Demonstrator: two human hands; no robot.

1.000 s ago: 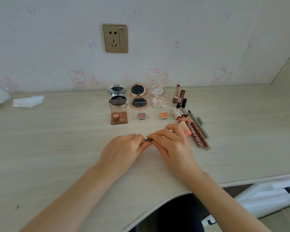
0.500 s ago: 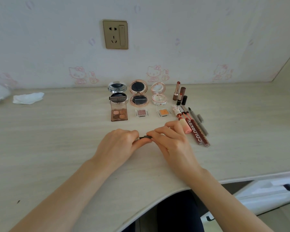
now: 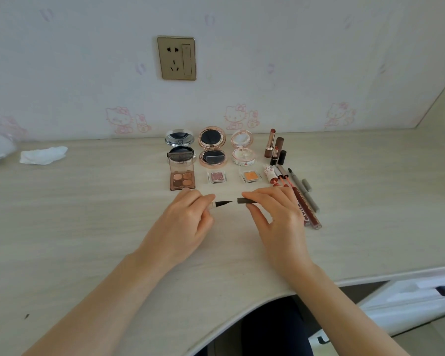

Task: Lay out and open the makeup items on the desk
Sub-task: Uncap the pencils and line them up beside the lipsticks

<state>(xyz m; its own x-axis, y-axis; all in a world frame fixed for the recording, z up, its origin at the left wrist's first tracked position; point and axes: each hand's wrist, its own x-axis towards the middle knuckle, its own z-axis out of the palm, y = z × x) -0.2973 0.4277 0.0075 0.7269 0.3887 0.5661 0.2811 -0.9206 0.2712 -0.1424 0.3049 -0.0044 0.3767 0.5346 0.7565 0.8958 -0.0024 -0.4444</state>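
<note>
My left hand (image 3: 188,222) grips an eyeliner pen (image 3: 221,203) whose black brush tip points right, bare. My right hand (image 3: 275,217) pinches the pen's dark grey cap (image 3: 246,200), held a short gap away from the tip. Both hover just above the desk (image 3: 88,214). Behind them lie open makeup items: three round compacts (image 3: 212,147), an eyeshadow palette (image 3: 182,176), two small single shadows (image 3: 217,176), uncapped lipsticks (image 3: 274,147), and lip glosses and pens (image 3: 303,196) in a row at the right.
A crumpled white tissue (image 3: 43,155) lies at the far left of the desk. A wall socket (image 3: 176,57) sits on the wall above. The desk's curved front edge runs below my forearms, with a white drawer unit (image 3: 409,301) at lower right.
My hands have pulled apart: the cap has come off the eyeliner pen, baring its black tip. Before, both hands were pressed together around the closed pen.
</note>
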